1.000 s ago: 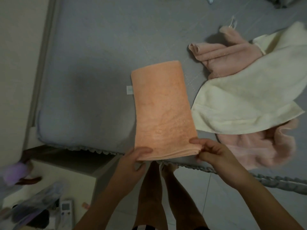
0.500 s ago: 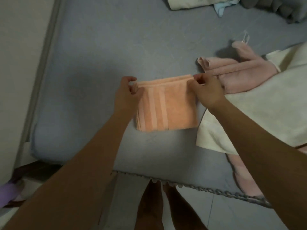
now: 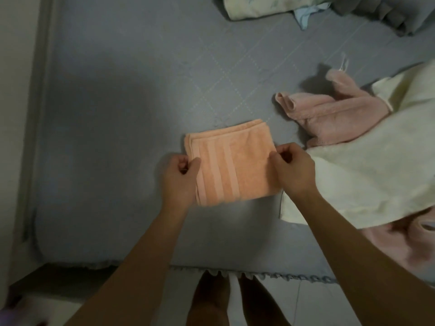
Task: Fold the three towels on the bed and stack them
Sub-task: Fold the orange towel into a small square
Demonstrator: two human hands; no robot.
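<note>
A folded orange towel (image 3: 229, 164) is pinched at both side edges by the left hand (image 3: 180, 177) and right hand (image 3: 293, 169) at mid-frame on the bed (image 3: 117, 114).

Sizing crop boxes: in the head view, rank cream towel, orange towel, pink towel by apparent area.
1. cream towel, largest, cut off by the frame.
2. orange towel and pink towel: unsure; the pink one is partly covered.

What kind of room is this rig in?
Most likely a bedroom in a home. The work surface is a bed with a grey quilted cover and a frilled edge, bedding is bunched at its far end, and a tiled floor shows below, where the person's bare feet stand.
</note>
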